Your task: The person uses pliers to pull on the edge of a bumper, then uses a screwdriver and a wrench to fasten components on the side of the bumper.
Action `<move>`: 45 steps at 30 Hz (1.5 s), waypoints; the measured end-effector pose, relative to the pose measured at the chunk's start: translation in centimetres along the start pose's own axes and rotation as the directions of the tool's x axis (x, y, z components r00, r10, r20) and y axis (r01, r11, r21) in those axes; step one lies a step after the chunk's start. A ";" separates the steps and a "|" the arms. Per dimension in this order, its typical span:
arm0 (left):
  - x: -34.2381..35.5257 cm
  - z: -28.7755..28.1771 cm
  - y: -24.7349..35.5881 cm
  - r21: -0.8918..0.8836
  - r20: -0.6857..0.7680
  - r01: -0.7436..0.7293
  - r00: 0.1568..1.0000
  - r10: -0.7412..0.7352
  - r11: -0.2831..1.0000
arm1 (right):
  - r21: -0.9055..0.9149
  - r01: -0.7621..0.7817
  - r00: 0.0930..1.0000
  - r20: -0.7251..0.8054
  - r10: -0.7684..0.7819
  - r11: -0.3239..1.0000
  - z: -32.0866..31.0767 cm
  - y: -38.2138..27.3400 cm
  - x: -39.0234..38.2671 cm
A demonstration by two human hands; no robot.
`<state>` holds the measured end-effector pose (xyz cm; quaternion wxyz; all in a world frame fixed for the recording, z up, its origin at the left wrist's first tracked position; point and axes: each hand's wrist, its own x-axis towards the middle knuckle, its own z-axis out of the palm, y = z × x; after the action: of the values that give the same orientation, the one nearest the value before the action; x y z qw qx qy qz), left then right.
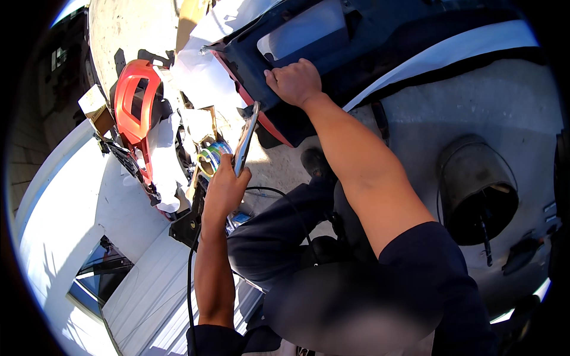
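We see the left hand [225, 187] gripping a long flat metal tool [246, 139], thin and shiny, fingers wrapped tight round its lower end; the tool angles up toward the dark blue panel [309, 35]. Left forearm comes straight up from the lower edge, wrist slightly bent. The right hand [295, 82] lies knuckles-up on the lower edge of that blue panel, fingers curled over the edge and pressed together, arm stretched out long from the dark sleeve at lower right. The panel is smooth, glossy plastic with a red strip [261, 115] along its underside and a paler, matte patch [303, 29] above the hand. Left of the tool we note a red moulded plastic piece [135, 98] with cut-out openings, lying on crumpled white sheeting [202, 71]. A thin black cable [191, 279] runs along the left forearm. At right a round dark bucket [478, 190] stands on rough grey concrete floor [510, 107].
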<state>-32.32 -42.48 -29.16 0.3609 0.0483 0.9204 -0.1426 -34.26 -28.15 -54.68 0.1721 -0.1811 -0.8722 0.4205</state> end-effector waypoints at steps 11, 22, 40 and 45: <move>-0.4 0.2 0.6 0.053 -0.011 0.009 1.000 -0.008 0.999 | 0.021 0.003 0.999 -0.040 -0.003 1.000 0.4 0.3 -0.1; -1.4 0.6 2.2 0.076 -0.033 0.047 0.998 -0.044 0.996 | 0.018 -0.018 1.000 -0.004 0.018 1.000 0.2 0.4 -0.2; -2.0 0.2 4.2 0.149 -0.021 0.095 0.995 -0.093 0.984 | -0.006 0.008 0.997 -0.071 -0.009 1.000 0.4 0.6 -0.2; -1.8 0.1 3.9 0.113 -0.035 0.100 0.995 -0.097 0.989 | -0.005 0.013 1.000 -0.007 -0.013 1.000 0.0 0.7 0.0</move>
<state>-30.19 -38.78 -28.91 0.3366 0.0255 0.9171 -0.2120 -34.12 -27.78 -55.28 0.1775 -0.1773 -0.8738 0.4166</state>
